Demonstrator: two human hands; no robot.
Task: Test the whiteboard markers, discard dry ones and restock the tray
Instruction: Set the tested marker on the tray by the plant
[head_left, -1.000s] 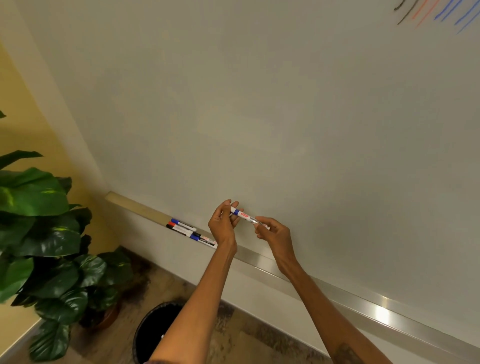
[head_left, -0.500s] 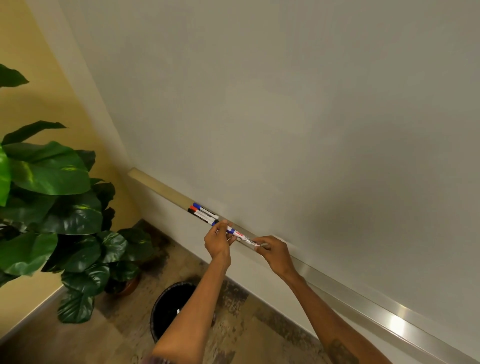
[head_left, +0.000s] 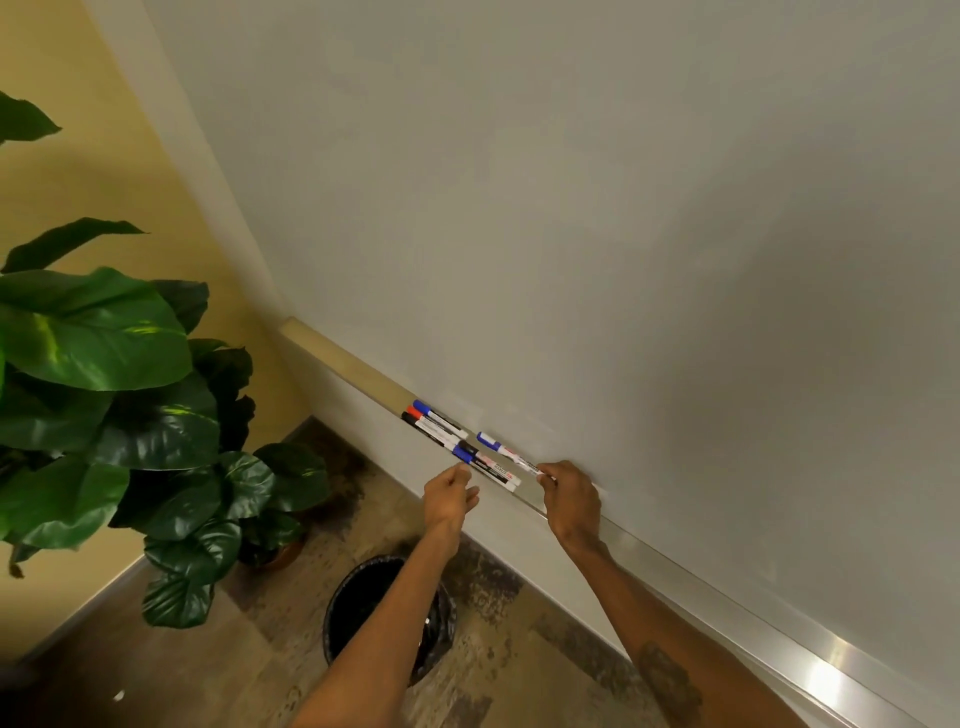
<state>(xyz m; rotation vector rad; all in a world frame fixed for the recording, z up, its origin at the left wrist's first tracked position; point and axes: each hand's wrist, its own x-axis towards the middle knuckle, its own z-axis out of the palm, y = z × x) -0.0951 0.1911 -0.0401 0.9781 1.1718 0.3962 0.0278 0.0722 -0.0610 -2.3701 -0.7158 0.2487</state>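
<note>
A blue-capped white marker (head_left: 506, 453) lies along the back of the metal tray (head_left: 675, 569) under the whiteboard (head_left: 571, 208). My right hand (head_left: 569, 499) pinches its right end with fingertips. My left hand (head_left: 449, 499) hovers just in front of the tray with loosely curled fingers and holds nothing. Several more markers (head_left: 441, 428) with blue, red and black caps lie side by side in the tray to the left.
A black waste bin (head_left: 363, 608) stands on the floor below my left arm. A large potted plant (head_left: 119, 405) fills the left side by the yellow wall (head_left: 78, 208). The tray's left end (head_left: 332, 348) holds nothing.
The marker went from both hands in front of the board down into the tray. My left hand has let go and drawn back; my right still pinches it. The view tilted down.
</note>
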